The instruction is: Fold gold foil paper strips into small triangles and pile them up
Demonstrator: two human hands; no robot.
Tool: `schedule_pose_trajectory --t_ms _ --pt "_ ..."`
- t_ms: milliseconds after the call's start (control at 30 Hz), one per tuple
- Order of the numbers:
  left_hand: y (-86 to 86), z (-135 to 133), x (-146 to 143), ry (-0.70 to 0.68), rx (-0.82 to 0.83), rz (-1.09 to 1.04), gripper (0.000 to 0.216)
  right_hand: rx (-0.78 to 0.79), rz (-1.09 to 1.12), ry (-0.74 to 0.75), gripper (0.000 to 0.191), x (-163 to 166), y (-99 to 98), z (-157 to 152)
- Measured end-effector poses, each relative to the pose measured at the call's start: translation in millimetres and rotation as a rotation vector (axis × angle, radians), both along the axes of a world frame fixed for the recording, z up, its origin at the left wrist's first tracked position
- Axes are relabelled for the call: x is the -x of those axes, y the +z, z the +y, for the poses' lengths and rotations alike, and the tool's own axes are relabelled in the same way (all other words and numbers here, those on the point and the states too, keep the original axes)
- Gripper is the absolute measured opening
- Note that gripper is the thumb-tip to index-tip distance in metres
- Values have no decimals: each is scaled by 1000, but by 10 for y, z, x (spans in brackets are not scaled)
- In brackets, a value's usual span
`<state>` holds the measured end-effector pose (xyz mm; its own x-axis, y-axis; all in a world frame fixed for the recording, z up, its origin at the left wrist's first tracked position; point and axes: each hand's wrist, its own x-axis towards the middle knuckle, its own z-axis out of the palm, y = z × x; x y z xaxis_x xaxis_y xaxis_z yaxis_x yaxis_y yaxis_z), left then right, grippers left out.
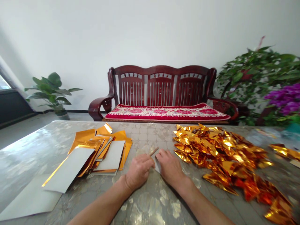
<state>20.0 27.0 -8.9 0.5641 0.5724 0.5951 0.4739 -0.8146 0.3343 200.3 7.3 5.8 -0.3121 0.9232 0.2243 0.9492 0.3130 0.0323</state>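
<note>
Near the middle of the table, a small piece of folded paper (pixel 157 166) shows its pale side between my hands and is mostly covered by them. My left hand (pixel 140 170) is closed, its fingers curled on the paper's left side. Opposite it, my right hand (pixel 170 167) bends its fingers over the right side. A thin brownish edge (pixel 153 152) sticks up just beyond the fingertips. To the left lies a loose stack of gold foil paper sheets (pixel 85 136), some with the white backing up. Many folded gold foil pieces (pixel 208 143) are heaped on the right.
The table (pixel 145 132) has a patterned, glossy cover. White sheets (pixel 30 197) lie at its left front. Clear plastic (pixel 264 134) sits at the far right. Behind the table stands a dark red wooden bench (pixel 161 84), with potted plants (pixel 52 90) on both sides.
</note>
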Motion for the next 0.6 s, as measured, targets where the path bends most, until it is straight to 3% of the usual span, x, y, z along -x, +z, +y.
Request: schedule_pose_trajectory --t_ms 133,333,467,600 --pt "39 -161 -163 131 114 262 32 -1 0 -12 20 -10 26 -27" --pt "33 -242 -331 258 108 397 19 -2 10 -62 24 2 46 -37" --pt "38 -140 -258 193 142 412 24 70 97 -78 27 -17 58 -29" --pt "118 12 -93 50 185 416 28 145 264 14 23 -178 74 35"
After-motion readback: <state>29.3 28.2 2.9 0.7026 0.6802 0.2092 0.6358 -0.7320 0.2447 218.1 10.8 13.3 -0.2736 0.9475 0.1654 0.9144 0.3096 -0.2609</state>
